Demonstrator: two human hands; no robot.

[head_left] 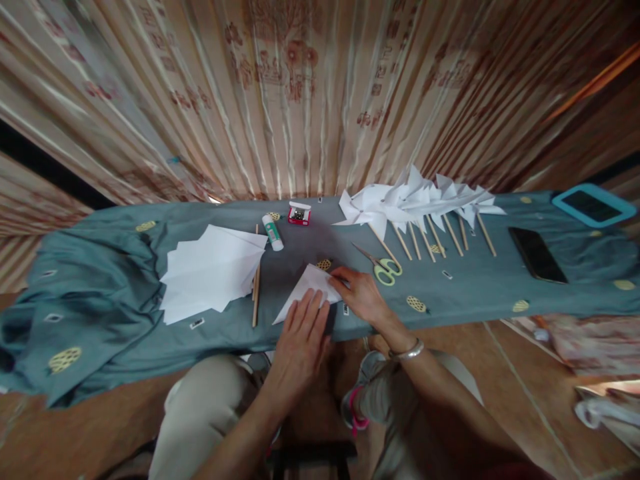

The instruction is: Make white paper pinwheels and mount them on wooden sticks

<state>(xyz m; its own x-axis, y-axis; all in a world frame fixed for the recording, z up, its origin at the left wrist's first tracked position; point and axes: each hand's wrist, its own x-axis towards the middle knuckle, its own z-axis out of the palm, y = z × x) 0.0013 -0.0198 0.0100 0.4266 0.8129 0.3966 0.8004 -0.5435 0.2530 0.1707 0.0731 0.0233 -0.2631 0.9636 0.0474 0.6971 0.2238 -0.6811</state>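
A white sheet of paper, folded into a triangle [306, 283], lies at the front of the cloth-covered table. My left hand [303, 333] rests on its lower part with the fingers stretched out flat. At the paper's right corner, my right hand [361, 295] has its thumb and fingers closed on the edge; a metal bangle circles that wrist. Green-handled scissors [385, 270] lie just beyond the right hand. To the left are a stack of white paper squares [213, 273] and wooden sticks [257, 293] beside it.
A glue stick [273, 233] and a small red box of pins [299, 214] lie toward the back. Several paper pinwheels [400, 203] on sticks overlap at the back right. A black phone [537, 255] and a blue-framed tablet [594, 205] are at the right. A curtain [310, 100] hangs behind.
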